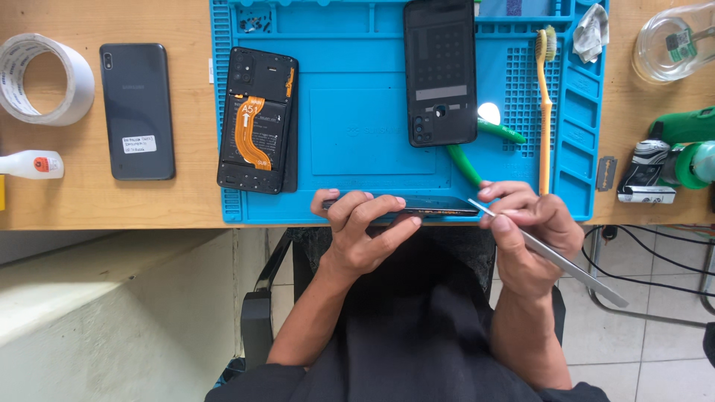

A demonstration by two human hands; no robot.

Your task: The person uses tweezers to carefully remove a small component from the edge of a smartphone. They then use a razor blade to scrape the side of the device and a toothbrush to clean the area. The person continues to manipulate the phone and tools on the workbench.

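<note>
My left hand (363, 234) grips a dark phone (428, 205) held edge-on at the front edge of the blue work mat (357, 126). My right hand (530, 234) holds a thin metal pry tool (566, 262) whose tip touches the phone's right end. An opened phone (257, 119) with an orange flex cable lies on the mat's left part. A black back cover (441, 71) lies face down at the mat's top middle.
On the wooden table (186, 197) lie a grey phone (137, 110), a tape roll (45, 78) and a small glue bottle (31, 164) at the left. Green-handled pliers (477, 152), a yellow brush (544, 112), a glass jar (674, 48) and green tools (689, 145) sit right.
</note>
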